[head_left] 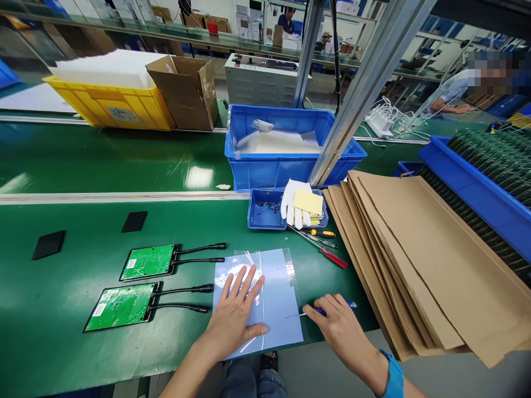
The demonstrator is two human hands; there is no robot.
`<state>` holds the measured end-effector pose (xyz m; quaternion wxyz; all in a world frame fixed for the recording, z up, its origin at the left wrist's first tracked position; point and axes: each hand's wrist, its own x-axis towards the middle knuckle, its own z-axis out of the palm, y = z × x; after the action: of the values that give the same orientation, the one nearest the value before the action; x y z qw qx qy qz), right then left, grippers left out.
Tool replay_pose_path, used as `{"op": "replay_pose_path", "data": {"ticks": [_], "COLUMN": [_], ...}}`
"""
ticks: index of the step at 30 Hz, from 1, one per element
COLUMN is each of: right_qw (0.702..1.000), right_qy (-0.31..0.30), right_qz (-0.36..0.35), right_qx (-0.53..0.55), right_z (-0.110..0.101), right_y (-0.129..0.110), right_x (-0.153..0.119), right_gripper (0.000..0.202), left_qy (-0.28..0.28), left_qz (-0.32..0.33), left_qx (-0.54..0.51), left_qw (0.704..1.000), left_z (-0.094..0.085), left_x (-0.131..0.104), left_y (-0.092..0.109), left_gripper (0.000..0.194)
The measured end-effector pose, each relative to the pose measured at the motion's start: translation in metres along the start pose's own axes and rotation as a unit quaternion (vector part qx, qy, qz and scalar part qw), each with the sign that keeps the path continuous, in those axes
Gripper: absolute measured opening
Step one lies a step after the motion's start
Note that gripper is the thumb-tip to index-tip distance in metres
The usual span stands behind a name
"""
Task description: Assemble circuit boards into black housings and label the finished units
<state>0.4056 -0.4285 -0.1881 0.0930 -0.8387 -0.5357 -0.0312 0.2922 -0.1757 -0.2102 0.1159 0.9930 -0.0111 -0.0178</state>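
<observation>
My left hand (238,309) lies flat with fingers spread on a pale blue sheet (277,287), which has glossy clear film at its edges. Beyond the sheet's right edge, my right hand (336,326) is closed around a slim blue-handled screwdriver (352,304); its thin metal shaft points left over the sheet. Two green circuit boards in black frames, a nearer one (124,305) and a farther one (149,262), lie left of the sheet. Their black cables reach toward its left edge. Two dark flat pads (48,245) (134,221) rest farther left.
Behind the sheet stands a small blue tray (267,225) with small dark parts and white gloves (290,202). A red-handled screwdriver (334,258) lies nearby. Brown cardboard sheets (415,249) are stacked at right. A metal post (365,88) rises beside a blue bin (274,166). A co-worker sits far right.
</observation>
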Motion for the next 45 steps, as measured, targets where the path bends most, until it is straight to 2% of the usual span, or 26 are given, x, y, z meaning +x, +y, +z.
{"op": "replay_pose_path", "data": {"ticks": [9, 14, 21, 25, 29, 35, 45], "right_qw": [1.0, 1.0, 0.999, 0.999, 0.999, 1.0, 1.0], "right_qy": [0.0, -0.003, -0.001, -0.006, -0.008, 0.001, -0.002], "right_qz": [-0.01, -0.003, -0.008, 0.003, 0.021, 0.01, -0.004], "right_qx": [-0.024, -0.028, -0.037, -0.038, -0.023, 0.004, 0.012], "right_z": [0.0, -0.001, -0.011, -0.016, -0.017, -0.011, -0.006], "right_y": [-0.004, 0.004, 0.017, 0.022, 0.013, -0.009, -0.012], "right_x": [0.0, -0.003, -0.005, -0.011, -0.02, -0.021, -0.016], "right_gripper": [0.034, 0.036, 0.038, 0.037, 0.041, 0.04, 0.031], "left_qy": [0.008, 0.004, 0.02, 0.008, -0.008, -0.005, 0.004], "left_qz": [0.001, 0.001, 0.004, 0.002, -0.001, 0.002, 0.002], "left_qx": [0.0, -0.003, -0.003, -0.003, -0.001, -0.004, 0.001], "left_qw": [1.0, 1.0, 1.0, 1.0, 1.0, 1.0, 1.0], "left_z": [0.0, 0.0, 0.003, 0.0, -0.002, -0.002, 0.0], "left_x": [0.001, 0.0, 0.0, 0.0, 0.001, 0.001, 0.001], "left_y": [-0.001, -0.001, -0.002, -0.001, -0.001, -0.001, -0.001], "left_gripper": [0.093, 0.091, 0.09, 0.091, 0.092, 0.092, 0.091]}}
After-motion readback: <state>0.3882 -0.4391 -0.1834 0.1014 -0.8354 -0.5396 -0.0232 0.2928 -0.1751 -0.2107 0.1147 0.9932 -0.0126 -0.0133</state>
